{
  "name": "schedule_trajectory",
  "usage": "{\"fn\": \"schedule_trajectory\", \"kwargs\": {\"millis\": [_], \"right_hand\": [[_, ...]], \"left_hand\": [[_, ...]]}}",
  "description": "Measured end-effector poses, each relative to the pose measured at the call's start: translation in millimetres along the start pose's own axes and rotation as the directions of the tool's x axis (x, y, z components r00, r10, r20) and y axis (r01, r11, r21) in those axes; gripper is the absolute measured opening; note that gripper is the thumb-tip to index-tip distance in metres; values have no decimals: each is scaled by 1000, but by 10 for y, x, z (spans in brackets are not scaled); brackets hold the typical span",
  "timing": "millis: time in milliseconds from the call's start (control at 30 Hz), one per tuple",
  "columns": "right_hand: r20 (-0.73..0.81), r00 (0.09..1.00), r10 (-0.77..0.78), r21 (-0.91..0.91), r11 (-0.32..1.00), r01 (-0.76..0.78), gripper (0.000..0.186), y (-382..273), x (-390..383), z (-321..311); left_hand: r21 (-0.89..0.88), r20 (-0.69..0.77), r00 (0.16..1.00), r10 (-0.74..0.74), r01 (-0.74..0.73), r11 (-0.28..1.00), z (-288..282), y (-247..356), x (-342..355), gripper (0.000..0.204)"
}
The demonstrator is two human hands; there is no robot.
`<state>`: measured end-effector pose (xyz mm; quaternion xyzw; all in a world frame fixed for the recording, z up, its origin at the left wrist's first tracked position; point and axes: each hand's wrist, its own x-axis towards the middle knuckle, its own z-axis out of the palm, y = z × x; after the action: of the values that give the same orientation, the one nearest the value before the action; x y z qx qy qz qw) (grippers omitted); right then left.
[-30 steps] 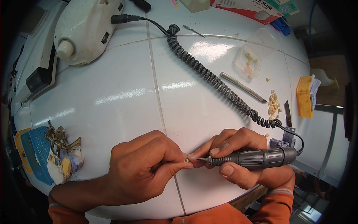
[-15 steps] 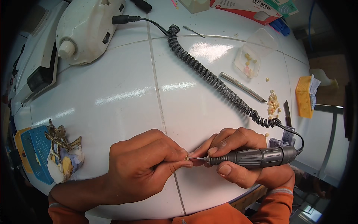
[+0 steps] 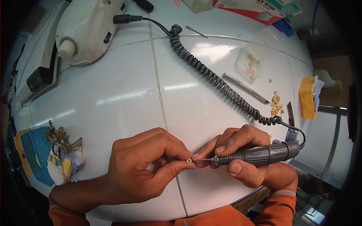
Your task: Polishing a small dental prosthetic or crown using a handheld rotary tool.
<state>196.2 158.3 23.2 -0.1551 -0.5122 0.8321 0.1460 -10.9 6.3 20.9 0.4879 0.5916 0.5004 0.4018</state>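
Note:
Between the thumb and forefinger of my left hand is pinched a small cream-coloured artificial tooth, a hollow showing in the side toward me. My right hand grips a dark grey rotary handpiece, its thumb below and fingers above the body. The handpiece's thin metal bur points left at the tooth; whether the tip touches it I cannot tell. My two hands meet at the fingertips. From the handpiece's rear a coiled black cord runs up and away to the left.
A white control box stands far left. A dental articulator with a cast sits by a blue basket at left. To the right lie a knife, a pile of artificial teeth, a clear plastic box and a yellow basket.
The handpiece has shifted slightly right and up, its bur drawn back a little from the tooth. My left fingers have turned the tooth so its hollow shows more.

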Motion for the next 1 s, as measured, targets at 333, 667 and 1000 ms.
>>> {"fn": "schedule_trajectory", "kwargs": {"millis": [333, 667, 1000], "right_hand": [[-1, 1000, 25, -22, 999, -25, 20, -17, 2, 24], [57, 997, -44, -99, 994, 49, 21, 24, 36, -16], [41, 998, -50, -124, 991, 54, 20, 22, 28, 4]], "left_hand": [[-17, -35, 999, 25, -26, 1000, 17, -48, -19, 13], [39, -12, 1000, 2, -2, 999, -2, -13, -16, 17], [81, -15, 1000, -4, 5, 997, 2, -6, -22, 16]]}}
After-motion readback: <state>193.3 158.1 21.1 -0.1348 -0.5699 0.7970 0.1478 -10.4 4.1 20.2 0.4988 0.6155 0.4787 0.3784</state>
